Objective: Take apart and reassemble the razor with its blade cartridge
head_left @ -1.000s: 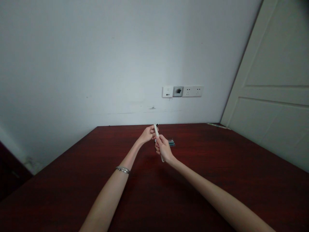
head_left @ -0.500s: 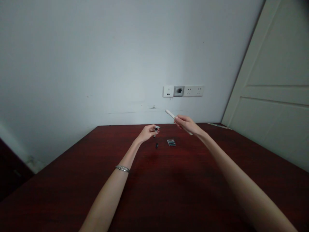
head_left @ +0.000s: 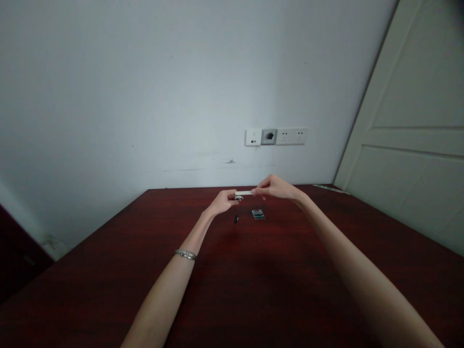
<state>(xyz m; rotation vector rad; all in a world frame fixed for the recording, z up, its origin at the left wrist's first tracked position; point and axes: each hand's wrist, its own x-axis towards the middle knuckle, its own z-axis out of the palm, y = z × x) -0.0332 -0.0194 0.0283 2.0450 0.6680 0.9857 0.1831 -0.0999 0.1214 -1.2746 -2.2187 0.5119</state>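
Note:
A slim white pen-like stick (head_left: 244,193) lies level between my two hands. My right hand (head_left: 271,187) is closed, pinching its right end. My left hand (head_left: 224,202) has its fingers curled around a small silver and black piece (head_left: 239,197), whose kind I cannot make out. The stick's left end is at my left fingertips, just above that piece; whether the two touch is unclear. Below my hands, a small black piece (head_left: 236,219) lies on the table. To its right sits a small clear flat case (head_left: 258,214) with dark and light bands.
The dark red wooden table (head_left: 232,280) reaches back to a pale wall (head_left: 181,96) with a row of sockets (head_left: 291,136). A thin flat strip (head_left: 330,189) lies at the back right edge. A panelled white door (head_left: 413,140) stands on the right.
My right hand has turned and brought the white stick left and down, from tilted to level, against my left fingers. The black piece and the clear case have stayed put on the table.

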